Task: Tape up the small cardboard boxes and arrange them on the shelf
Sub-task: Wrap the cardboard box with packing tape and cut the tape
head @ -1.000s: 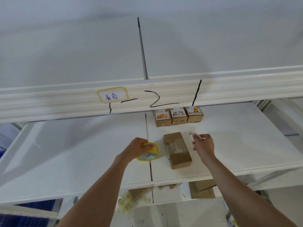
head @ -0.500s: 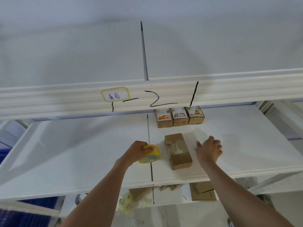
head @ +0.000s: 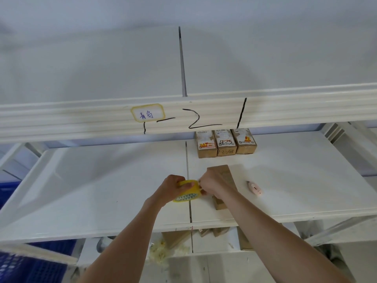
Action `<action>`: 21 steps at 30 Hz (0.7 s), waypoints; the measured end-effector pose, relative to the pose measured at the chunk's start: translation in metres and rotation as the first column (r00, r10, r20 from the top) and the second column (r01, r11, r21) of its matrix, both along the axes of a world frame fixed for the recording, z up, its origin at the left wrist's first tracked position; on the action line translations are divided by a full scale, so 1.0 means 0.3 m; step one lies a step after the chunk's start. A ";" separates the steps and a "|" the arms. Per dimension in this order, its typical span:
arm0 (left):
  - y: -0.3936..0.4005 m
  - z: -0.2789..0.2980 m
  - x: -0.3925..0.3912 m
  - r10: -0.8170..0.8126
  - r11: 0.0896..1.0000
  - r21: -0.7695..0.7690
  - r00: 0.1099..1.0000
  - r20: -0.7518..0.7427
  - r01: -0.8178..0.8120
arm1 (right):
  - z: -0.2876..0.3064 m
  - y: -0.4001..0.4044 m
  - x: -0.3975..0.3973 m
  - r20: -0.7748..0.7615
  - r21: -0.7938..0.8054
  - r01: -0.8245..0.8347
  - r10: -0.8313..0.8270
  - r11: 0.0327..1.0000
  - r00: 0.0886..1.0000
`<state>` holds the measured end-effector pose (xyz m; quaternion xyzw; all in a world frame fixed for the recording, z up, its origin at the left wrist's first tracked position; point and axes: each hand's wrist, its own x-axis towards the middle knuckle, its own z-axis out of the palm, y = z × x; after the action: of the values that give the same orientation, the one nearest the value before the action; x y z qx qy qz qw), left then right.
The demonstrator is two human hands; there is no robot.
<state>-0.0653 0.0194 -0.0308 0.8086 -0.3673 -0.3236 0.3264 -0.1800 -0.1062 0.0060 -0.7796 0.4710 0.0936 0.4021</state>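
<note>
The left hand point(head: 173, 186) grips the yellow roll of clear packing tape point(head: 186, 190); the right hand's point(head: 210, 184) fingers pinch at its edge. The long brown cardboard box point(head: 224, 176) lies on the white shelf point(head: 102, 190) just right of both hands, its long axis running away from the person, nearest the right hand.

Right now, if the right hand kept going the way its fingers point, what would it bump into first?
The right hand points leftward at the yellow tape roll held by the left hand. It seems to touch the roll already, so the roll comes first.
</note>
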 end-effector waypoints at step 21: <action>0.078 -0.014 -0.012 0.056 0.998 0.023 0.995 0.084 -0.058 | 0.020 0.062 -0.016 0.113 0.316 0.199 -0.245 0.928 0.963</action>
<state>-0.0689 0.0429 -0.0349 0.8356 -0.3533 -0.2848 0.3096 -0.1849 -0.0877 0.0122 -0.6552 0.5050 0.0591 0.5587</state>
